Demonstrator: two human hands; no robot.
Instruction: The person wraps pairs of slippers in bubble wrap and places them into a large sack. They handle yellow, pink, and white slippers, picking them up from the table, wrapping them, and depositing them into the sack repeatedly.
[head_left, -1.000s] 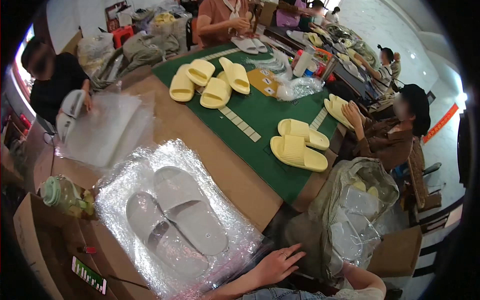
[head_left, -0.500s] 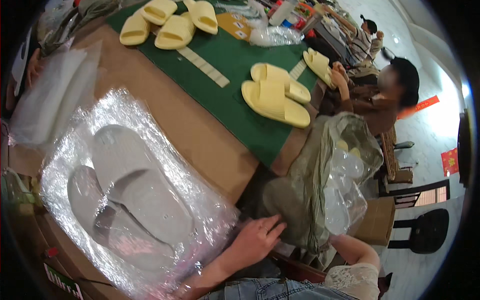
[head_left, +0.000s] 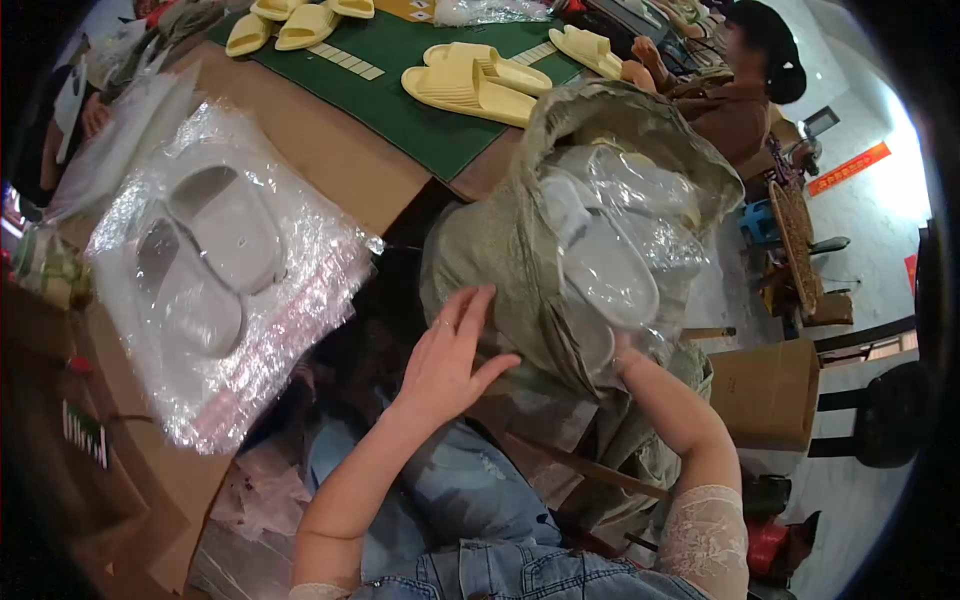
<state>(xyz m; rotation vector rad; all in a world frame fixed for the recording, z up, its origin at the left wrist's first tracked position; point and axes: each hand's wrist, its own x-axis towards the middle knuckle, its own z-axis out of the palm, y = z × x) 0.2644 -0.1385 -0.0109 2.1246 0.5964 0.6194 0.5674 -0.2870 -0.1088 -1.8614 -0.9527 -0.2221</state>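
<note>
A green woven sack [head_left: 490, 245] stands open at the table's edge. In its mouth is a clear plastic bag of grey slippers [head_left: 612, 270]. My left hand [head_left: 440, 365] holds nothing, its fingers apart and the fingertips against the sack's near side. At the lower edge of the bagged slippers, my right hand [head_left: 625, 358] touches the bag; its fingers are hidden there. To the left, another clear bag [head_left: 255, 390] with a pair of grey slippers [head_left: 235, 240] inside lies flat on the table, apart from both hands.
Yellow slippers [head_left: 470, 85] lie on a green mat [head_left: 400, 120] over the brown tabletop [head_left: 310, 165]. A co-worker [head_left: 715, 105] sits at the far right. A cardboard box [head_left: 765, 395] and a black chair [head_left: 890, 415] stand right of the sack. Clear plastic sheets [head_left: 130, 150] lie far left.
My view has swung toward the sack. My left hand has moved from beside the flat bag to the sack with its fingers spreading. The sack's mouth shows wider, my right hand still at the bagged slippers.
</note>
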